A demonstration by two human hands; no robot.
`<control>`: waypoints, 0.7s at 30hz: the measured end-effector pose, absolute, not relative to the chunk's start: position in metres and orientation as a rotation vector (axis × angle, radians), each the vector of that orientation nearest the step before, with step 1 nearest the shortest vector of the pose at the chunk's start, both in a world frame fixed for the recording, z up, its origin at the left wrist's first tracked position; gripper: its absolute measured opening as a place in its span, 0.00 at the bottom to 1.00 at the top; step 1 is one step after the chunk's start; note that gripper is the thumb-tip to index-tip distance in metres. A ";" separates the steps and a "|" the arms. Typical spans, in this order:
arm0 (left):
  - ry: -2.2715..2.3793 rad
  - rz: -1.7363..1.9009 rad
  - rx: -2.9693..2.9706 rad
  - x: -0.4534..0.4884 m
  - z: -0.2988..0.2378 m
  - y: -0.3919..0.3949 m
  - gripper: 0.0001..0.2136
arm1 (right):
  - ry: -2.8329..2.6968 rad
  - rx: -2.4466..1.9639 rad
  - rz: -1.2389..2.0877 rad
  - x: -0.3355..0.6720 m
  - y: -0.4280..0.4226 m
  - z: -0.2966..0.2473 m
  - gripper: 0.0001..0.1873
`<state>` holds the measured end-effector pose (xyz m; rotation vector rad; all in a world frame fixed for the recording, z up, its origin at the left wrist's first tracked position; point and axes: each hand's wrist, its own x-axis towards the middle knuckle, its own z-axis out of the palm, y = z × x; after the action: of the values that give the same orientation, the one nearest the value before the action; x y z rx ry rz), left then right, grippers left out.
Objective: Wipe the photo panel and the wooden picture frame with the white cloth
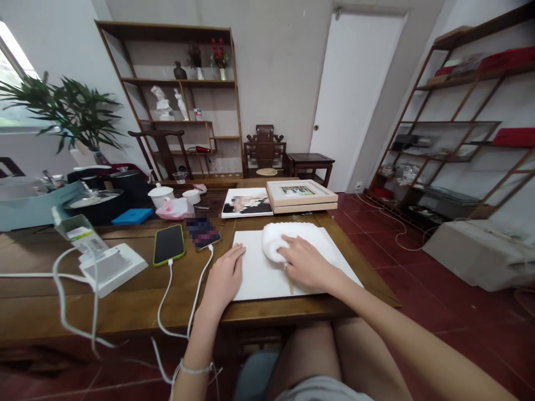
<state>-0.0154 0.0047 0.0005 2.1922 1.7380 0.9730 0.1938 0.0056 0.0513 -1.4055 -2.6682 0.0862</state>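
A white rectangular board (259,278) lies flat on the wooden table in front of me. On its upper part rests a soft white cloth (303,231), bunched and rounded. My right hand (307,264) grips the near left side of the cloth, its index finger pressed into the top; some fingertips are hidden in the folds. At the board's left edge, my left hand (225,273) lies with fingers stretched out, touching the edge and holding nothing. A small yellowish-brown mark (291,285) shows on the board below my right hand.
Behind the board are a photo print (246,209) and a light wooden frame (330,199). Two phones (169,245) with white cables lie to the left, beside a white box (112,267). Cups, a blue box (132,216) and dark pots stand further left.
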 end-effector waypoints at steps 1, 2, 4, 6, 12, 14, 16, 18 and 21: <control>1.720 1.006 2.196 -0.015 0.001 0.005 0.17 | -2.643 -1.427 0.074 0.186 0.013 0.050 0.19; 1.696 1.055 2.198 -0.015 0.003 0.004 0.17 | -2.621 -1.441 0.066 0.177 0.018 0.048 0.19; 1.642 1.191 2.196 -0.014 0.005 0.003 0.18 | -2.606 -1.414 0.054 0.161 0.021 0.046 0.19; 1.591 1.318 2.176 -0.013 0.008 0.001 0.19 | -2.650 -1.276 0.046 0.149 0.015 0.045 0.19; 1.494 1.451 2.054 -0.014 0.010 -0.002 0.22 | -2.809 -0.809 0.055 0.156 -0.033 0.052 0.14; 1.504 1.428 2.082 -0.013 0.011 -0.002 0.22 | -2.858 -0.769 0.118 0.169 -0.045 0.059 0.13; 1.527 1.355 2.136 -0.011 0.011 -0.002 0.21 | -2.895 -0.803 0.178 0.182 -0.047 0.067 0.13; 1.552 1.227 2.189 -0.009 0.011 -0.002 0.19 | -2.898 -0.919 0.187 0.193 -0.039 0.072 0.15; 1.562 1.048 2.246 -0.008 0.009 -0.001 0.16 | -2.849 -1.163 0.159 0.201 -0.009 0.075 0.14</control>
<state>-0.0083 -0.0010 0.0093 2.2461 1.5623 1.0481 0.2012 -0.0092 0.0746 -1.1628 -2.8491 0.1590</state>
